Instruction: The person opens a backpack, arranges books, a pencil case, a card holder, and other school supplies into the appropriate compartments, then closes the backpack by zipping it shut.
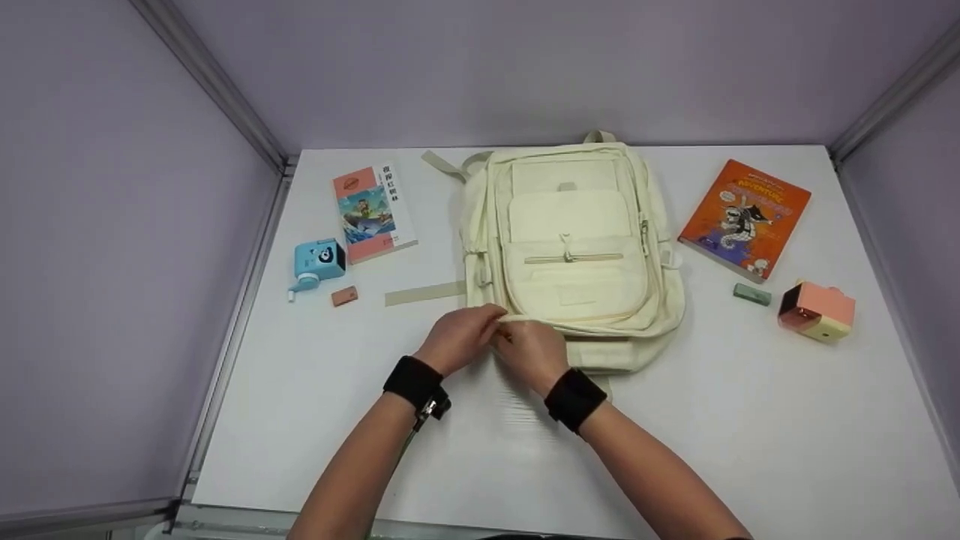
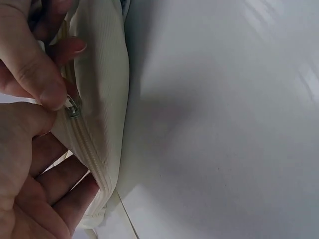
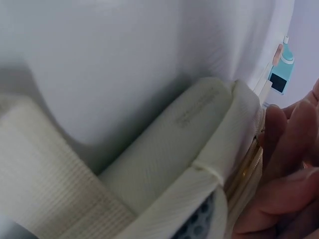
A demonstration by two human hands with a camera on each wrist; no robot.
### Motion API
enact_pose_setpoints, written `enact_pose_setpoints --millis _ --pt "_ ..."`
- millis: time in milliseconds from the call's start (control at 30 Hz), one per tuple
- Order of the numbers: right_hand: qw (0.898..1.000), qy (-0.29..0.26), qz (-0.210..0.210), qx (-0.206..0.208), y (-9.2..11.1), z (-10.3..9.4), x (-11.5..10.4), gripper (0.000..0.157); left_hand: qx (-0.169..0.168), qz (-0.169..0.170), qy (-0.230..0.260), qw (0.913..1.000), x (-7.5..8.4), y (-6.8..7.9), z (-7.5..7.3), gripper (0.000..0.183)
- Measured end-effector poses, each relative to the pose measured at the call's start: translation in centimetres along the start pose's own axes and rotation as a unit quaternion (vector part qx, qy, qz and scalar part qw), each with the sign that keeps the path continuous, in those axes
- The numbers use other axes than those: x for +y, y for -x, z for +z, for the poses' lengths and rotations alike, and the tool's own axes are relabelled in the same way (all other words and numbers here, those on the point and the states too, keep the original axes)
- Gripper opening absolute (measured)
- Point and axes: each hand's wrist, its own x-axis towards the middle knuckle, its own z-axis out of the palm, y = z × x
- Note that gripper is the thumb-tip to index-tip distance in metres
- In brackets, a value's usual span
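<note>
A cream backpack point(image 1: 574, 214) lies flat on the white table, front pockets facing up. Both hands meet at its lower left corner. My left hand point(image 1: 459, 339) grips the fabric beside the zipper; in the left wrist view its fingers point(image 2: 65, 181) reach behind the edge. My right hand point(image 1: 534, 351) pinches the zipper pull point(image 2: 70, 103), its thumb lying over it. Zipper teeth point(image 2: 88, 149) run down from the slider towards the corner. In the right wrist view, the bag's padded underside point(image 3: 164, 134) fills the foreground, with curled fingers at the right edge.
To the left are a pink book point(image 1: 367, 214), a blue pencil sharpener point(image 1: 316, 260) with a crank and a reddish eraser point(image 1: 344, 296). An orange book point(image 1: 746, 217), a green eraser point(image 1: 751, 294) and a pink sharpener-like box point(image 1: 819, 310) lie right. A strap point(image 1: 424, 292) extends leftward.
</note>
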Motion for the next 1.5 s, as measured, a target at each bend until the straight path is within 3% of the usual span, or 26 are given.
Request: enact_pose_setpoints --millis 100,167,233,300,367,433,533,567,633,733,867,967,1133,1200,1300,1400,1500 --pt "1.000 -0.007 0.005 -0.010 0.1 -0.1 0.0 0.025 0.054 -0.011 -0.002 0.9985 0.3 0.9 0.4 0.019" --pt "1.000 -0.011 0.008 -0.015 0.2 -0.3 0.0 0.025 0.090 -0.040 0.002 0.9951 0.6 1.6 0.6 0.010" --pt "1.000 -0.015 0.013 -0.020 0.4 -0.5 -0.1 0.025 0.093 -0.088 0.021 0.9915 0.9 2.4 0.8 0.008" --pt "1.000 -0.014 0.016 -0.023 0.5 -0.6 -0.2 0.023 0.067 -0.145 0.069 0.9847 1.2 2.8 0.9 0.018" --pt "0.999 -0.015 0.019 -0.026 0.7 -0.7 -0.3 0.018 0.025 -0.196 0.138 0.9705 1.3 2.9 0.9 0.026" --pt "0.999 -0.017 0.018 -0.032 0.9 -0.7 -0.4 0.014 -0.005 -0.233 0.214 0.9487 1.3 2.8 0.8 0.031" --pt "0.999 -0.018 0.013 -0.039 1.2 -0.7 -0.6 0.012 -0.023 -0.263 0.308 0.9143 1.1 2.6 0.8 0.034" --pt "0.999 -0.017 0.010 -0.041 1.4 -0.7 -0.6 0.012 -0.026 -0.268 0.326 0.9063 1.0 2.5 0.7 0.035" --pt "0.999 -0.014 0.001 -0.046 1.6 -0.7 -0.7 0.013 -0.034 -0.277 0.347 0.8955 0.8 2.4 0.8 0.035" --pt "0.998 -0.010 -0.013 -0.059 1.9 -0.6 -0.7 0.014 -0.044 -0.284 0.357 0.8886 0.5 2.3 0.9 0.033" --pt "0.996 -0.010 -0.032 -0.079 2.3 -0.9 -0.7 0.017 -0.047 -0.281 0.354 0.8907 0.3 2.3 1.0 0.025" --pt "0.997 -0.003 -0.061 -0.056 2.3 -1.2 -0.6 0.020 -0.046 -0.273 0.333 0.9014 0.2 2.3 1.1 0.019" --pt "0.986 0.050 -0.147 0.068 1.5 -2.0 -0.1 0.007 -0.036 -0.254 0.237 0.9371 0.5 2.2 1.2 0.016" --pt "0.981 0.077 -0.155 0.089 1.0 -2.3 0.3 0.021 -0.025 -0.246 0.193 0.9494 0.7 2.2 1.3 0.016" --pt "0.983 0.102 -0.137 0.066 0.5 -2.3 0.7 0.032 -0.009 -0.234 0.157 0.9596 0.9 2.2 1.5 0.018" --pt "0.988 0.103 -0.116 0.025 0.4 -2.1 1.0 0.027 0.001 -0.223 0.153 0.9626 0.9 2.3 1.7 0.018" --pt "0.990 0.096 -0.105 0.012 0.4 -1.9 1.1 0.019 0.012 -0.207 0.151 0.9666 0.8 2.4 1.9 0.016"
